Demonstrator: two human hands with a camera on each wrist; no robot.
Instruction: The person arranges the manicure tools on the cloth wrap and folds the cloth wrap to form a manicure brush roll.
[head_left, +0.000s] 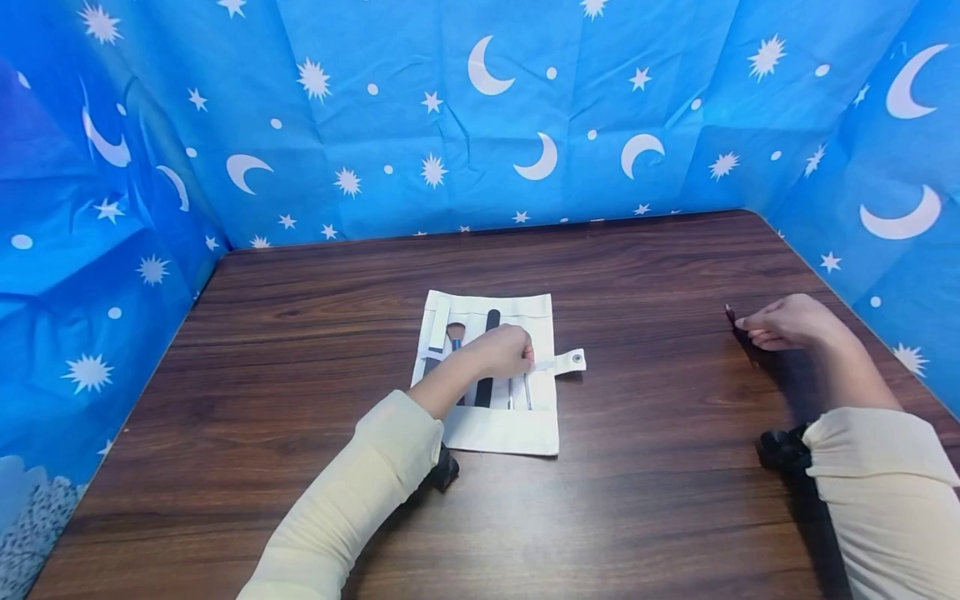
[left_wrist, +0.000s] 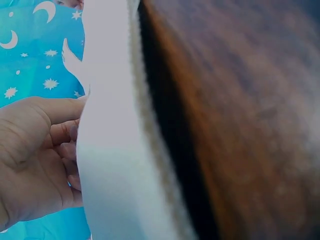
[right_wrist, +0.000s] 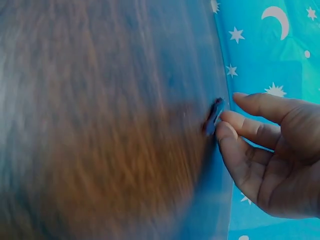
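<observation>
A white fabric tool pouch (head_left: 501,432) lies flat mid-table, its strap (head_left: 572,361) with a round snap pointing right. My left hand (head_left: 504,350) is bent over the pouch's right side, fingertips down near two slim metal tools (head_left: 527,392). In the left wrist view, white fabric hides the fingertips of that hand (left_wrist: 45,155); I cannot tell what they hold. Near the table's right edge, my right hand (head_left: 783,323) pinches a small, slim dark item with a shiny tip (head_left: 728,312). The right wrist view shows this dark item (right_wrist: 215,116) at the fingertips.
Also in the pouch are a long black strip (head_left: 492,319), a brush (head_left: 455,332) and a white bar (head_left: 439,325). The brown wooden table (head_left: 315,333) is bordered at the back and sides by a blue cloth (head_left: 420,108) with moons and stars.
</observation>
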